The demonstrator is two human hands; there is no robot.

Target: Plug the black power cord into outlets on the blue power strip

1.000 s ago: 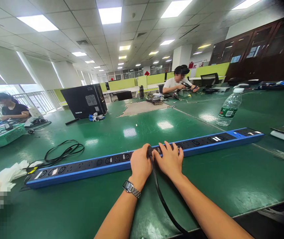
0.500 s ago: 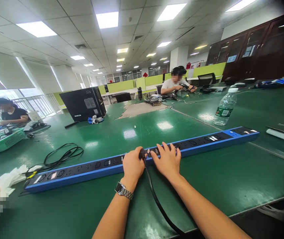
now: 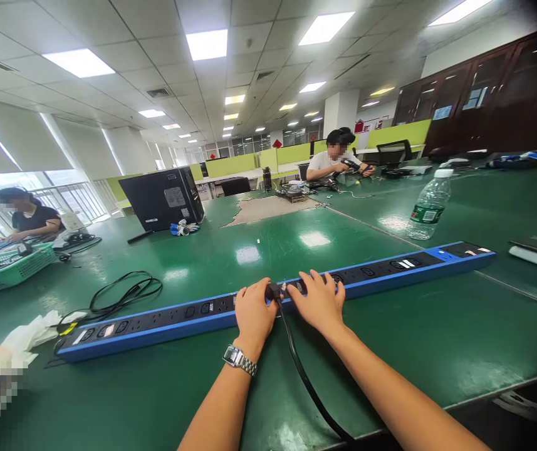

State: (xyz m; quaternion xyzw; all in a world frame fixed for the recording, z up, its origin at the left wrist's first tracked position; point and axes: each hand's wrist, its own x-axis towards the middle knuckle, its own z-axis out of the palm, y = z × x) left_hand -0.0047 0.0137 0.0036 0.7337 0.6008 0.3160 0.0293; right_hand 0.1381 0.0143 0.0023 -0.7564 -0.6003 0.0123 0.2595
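Blue sides and a black, socketed top mark the strip (image 3: pixel 216 309), which lies across the green counter (image 3: pixel 404 338) in the head view, its right end farther off than its left. The left hand (image 3: pixel 255 310) has its fingers clamped on a black plug (image 3: pixel 274 290) at about the middle of the strip; the cord (image 3: pixel 304 379) drops from it between the forearms to the near edge. How deep the plug sits in a socket cannot be told, as the fingers hide it. The right hand (image 3: pixel 319 304) lies over the strip with its fingers spread apart, clamped on nothing, the thumb just right of the plug.

To handle this well, I would keep the grip on the plug's body rather than the cord, and hold it square to the sockets so the pins do not bind. The flat right hand looks well placed to stop the strip from sliding or tipping; its pressure is best kept straight down. The cord should hang slack, without pulling sideways. The bottle (image 3: pixel 430 210) stands upright beyond the strip's right half, apart from both hands.
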